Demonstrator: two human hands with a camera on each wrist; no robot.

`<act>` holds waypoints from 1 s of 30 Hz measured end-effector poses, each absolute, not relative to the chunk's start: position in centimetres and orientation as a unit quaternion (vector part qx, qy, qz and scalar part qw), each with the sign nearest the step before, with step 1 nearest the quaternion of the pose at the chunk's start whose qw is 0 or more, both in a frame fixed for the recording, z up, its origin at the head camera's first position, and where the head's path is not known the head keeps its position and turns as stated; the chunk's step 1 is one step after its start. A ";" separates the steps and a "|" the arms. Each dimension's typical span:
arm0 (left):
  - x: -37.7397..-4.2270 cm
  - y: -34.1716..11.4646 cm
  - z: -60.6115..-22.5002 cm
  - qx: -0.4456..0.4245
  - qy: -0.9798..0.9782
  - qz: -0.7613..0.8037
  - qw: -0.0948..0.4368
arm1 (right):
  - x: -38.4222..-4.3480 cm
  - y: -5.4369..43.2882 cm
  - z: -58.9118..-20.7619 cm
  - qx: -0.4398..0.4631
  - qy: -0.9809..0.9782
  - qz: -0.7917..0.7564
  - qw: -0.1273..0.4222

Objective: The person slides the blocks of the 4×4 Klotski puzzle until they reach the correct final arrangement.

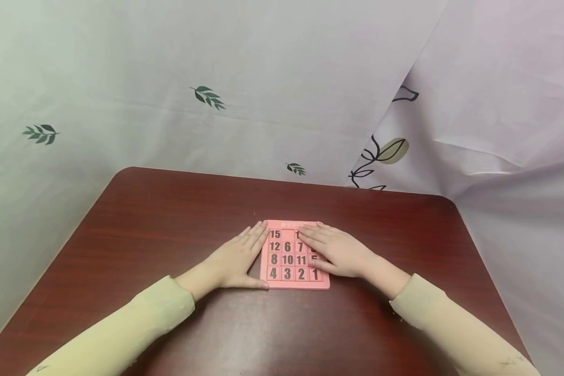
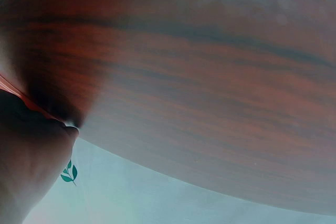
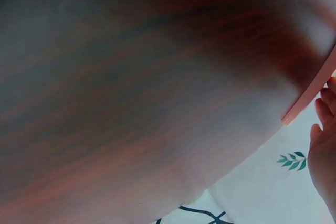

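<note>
One table [image 1: 282, 329], one pink number puzzle [image 1: 288, 259], left hand [image 1: 235, 259], right hand [image 1: 342, 251], both touching it, grips spread

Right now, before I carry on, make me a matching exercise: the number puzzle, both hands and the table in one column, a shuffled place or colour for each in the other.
Column one
1. number puzzle
2. left hand
3. right hand
4. table

Column two
A. along the left edge of the number puzzle
B. dark reddish brown
C. pink
D. over part of the right side of the number puzzle

Right pairs: 1-C, 2-A, 3-D, 4-B
</note>
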State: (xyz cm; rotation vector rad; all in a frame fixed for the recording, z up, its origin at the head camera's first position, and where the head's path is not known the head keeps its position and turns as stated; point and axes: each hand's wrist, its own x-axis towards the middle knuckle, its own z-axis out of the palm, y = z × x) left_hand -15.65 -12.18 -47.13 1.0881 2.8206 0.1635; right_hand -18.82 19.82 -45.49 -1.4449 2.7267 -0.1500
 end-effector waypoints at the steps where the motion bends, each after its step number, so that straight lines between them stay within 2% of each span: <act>1: -15.7 -12.2 -47.2 0.358 0.930 0.055 0.058 | -18.8 19.8 -45.5 -0.468 0.882 -0.050 0.026; 19: -15.5 -12.3 -47.3 0.366 0.928 0.047 0.055 | -19.7 15.1 -45.5 -0.504 0.863 -0.039 0.032; 30: -15.6 -12.3 -47.3 0.364 0.929 0.050 0.052 | -19.6 16.2 -45.6 -0.497 0.867 -0.028 0.029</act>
